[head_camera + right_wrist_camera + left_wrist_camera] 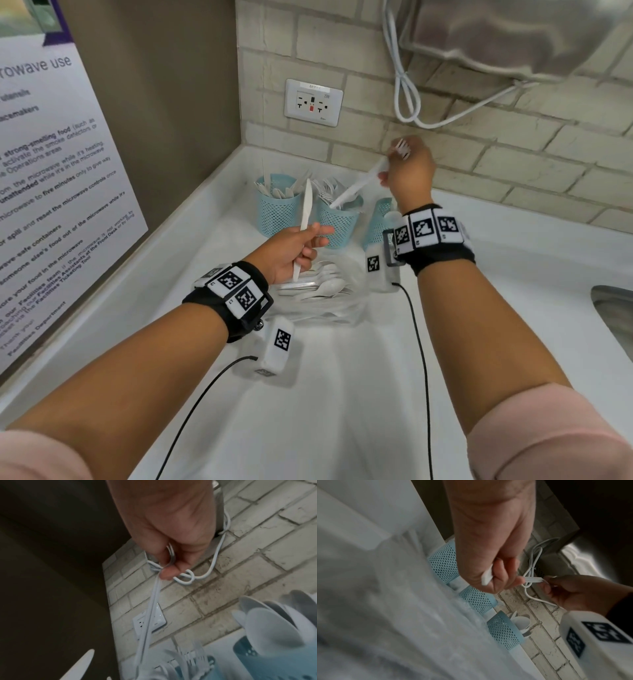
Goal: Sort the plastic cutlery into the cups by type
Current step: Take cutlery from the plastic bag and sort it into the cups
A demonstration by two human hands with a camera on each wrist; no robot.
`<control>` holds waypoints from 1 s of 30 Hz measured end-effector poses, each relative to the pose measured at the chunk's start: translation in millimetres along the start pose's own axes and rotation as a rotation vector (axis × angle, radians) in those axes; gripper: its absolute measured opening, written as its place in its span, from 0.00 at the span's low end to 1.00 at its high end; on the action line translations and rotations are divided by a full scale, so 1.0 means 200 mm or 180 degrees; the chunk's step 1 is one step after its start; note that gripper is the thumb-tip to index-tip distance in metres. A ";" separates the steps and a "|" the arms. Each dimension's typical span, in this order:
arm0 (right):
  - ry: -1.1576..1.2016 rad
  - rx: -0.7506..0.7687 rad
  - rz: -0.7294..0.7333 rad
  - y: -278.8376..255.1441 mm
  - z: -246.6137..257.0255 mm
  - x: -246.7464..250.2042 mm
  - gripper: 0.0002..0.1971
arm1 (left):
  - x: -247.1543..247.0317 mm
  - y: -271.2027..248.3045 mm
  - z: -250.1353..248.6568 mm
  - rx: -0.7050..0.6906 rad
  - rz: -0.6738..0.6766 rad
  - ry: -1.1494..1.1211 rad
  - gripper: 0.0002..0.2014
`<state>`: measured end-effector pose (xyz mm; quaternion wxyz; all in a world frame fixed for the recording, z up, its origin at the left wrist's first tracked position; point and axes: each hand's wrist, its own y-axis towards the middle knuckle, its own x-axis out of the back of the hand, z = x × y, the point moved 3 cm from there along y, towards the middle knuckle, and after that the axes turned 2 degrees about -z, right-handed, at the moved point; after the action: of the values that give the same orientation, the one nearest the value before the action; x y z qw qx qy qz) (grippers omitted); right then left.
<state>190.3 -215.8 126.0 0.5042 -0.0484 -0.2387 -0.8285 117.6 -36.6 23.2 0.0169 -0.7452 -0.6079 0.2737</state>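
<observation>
Sign [51, 171] reads "five minutes"

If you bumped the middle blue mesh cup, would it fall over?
Probably quite easily. The middle blue mesh plastic cup looks thin and light, and the white plastic forks stick out well above its rim, making it top-heavy. Its flat base sits on the smooth white counter, so it might slide first.

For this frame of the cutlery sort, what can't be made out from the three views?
- How many forks the right hand holds: blurred in the head view, seen edge-on in the right wrist view.
- Contents of the right cup: the right wrist covers it in the head view.
- Make-up of the unsorted pile: the left hand partly covers it; white on white.
- Blade of the knife in the left wrist view: hidden by the palm.
</observation>
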 end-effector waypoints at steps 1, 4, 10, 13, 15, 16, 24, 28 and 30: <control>0.0040 0.0129 -0.0226 0.02 0.02 0.02 0.09 | 0.00 0.01 0.00 -0.0002 -0.0011 0.0017 0.16; -0.0275 0.0458 -0.0442 0.05 0.00 0.00 0.10 | 0.00 0.02 0.00 0.0016 -0.0031 0.0051 0.16; -0.1392 0.0297 0.0533 -0.02 -0.21 -0.16 0.13 | 0.01 0.02 0.02 0.0190 0.0042 -0.0148 0.20; -0.2323 0.0439 0.1148 -0.09 -0.28 -0.25 0.16 | 0.03 0.02 0.02 0.0185 0.0133 -0.0191 0.23; -0.2653 0.0413 0.1330 -0.12 -0.29 -0.29 0.18 | 0.04 0.02 0.02 0.0161 0.0127 -0.0145 0.20; -0.2708 0.0329 0.1380 -0.12 -0.28 -0.30 0.19 | 0.05 0.02 0.02 0.0148 0.0121 -0.0105 0.18; -0.0558 0.0505 0.1338 -0.15 -0.02 -0.28 0.15 | 0.06 0.03 0.01 -0.0223 0.0029 -0.0201 0.11; -0.0536 0.0308 0.2083 -0.21 -0.01 -0.31 0.15 | 0.04 0.02 -0.01 -0.0443 -0.0087 -0.0190 0.08; -0.0383 0.0215 0.2141 -0.21 -0.03 -0.33 0.13 | 0.04 0.01 -0.01 -0.0506 -0.0161 -0.0123 0.07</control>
<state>186.6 -148.6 85.5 0.7354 -0.1565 -0.2661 -0.6032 121.6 -29.4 21.6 -0.0471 -0.7232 -0.6465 0.2383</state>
